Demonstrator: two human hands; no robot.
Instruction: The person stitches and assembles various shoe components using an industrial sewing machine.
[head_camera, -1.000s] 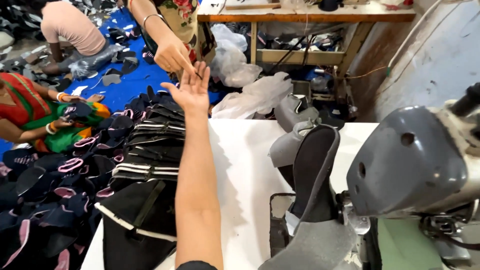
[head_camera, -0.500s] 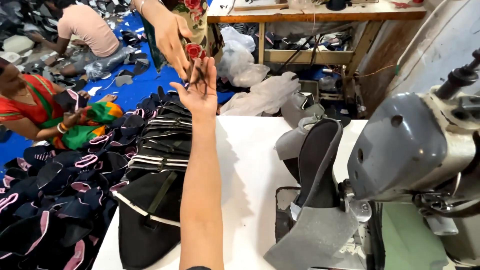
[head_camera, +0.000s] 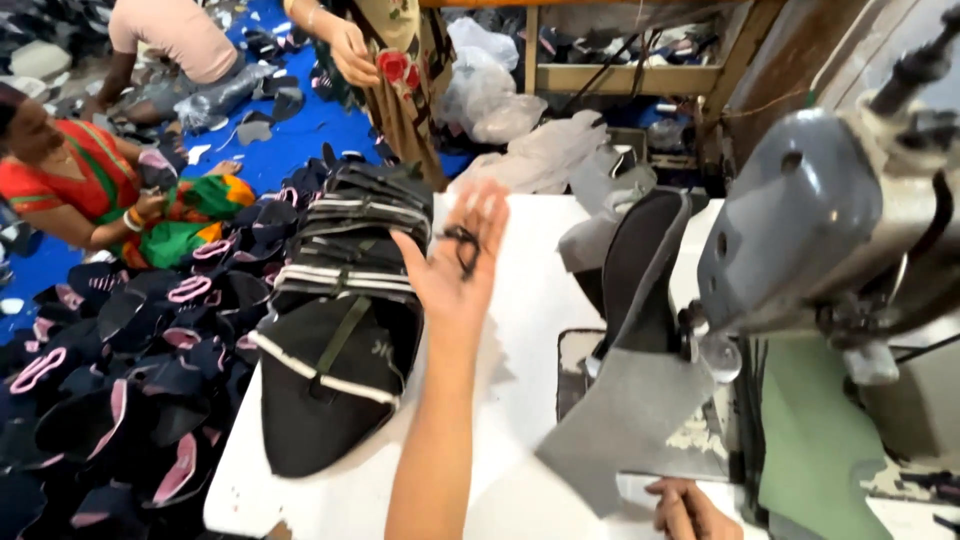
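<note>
Bare strip down the white table (head_camera: 545, 300) middle, black shoe-upper stack (head_camera: 345, 300) along left edge, sewing machine (head_camera: 800, 220) and grey piece (head_camera: 630, 420) blocking right edge, far edge seemingly open

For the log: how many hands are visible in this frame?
4: left hand raised palm-up holding a small dark item, right hand at bottom edge, standing person's hand, seated person's hand. Others may be hidden.
</note>
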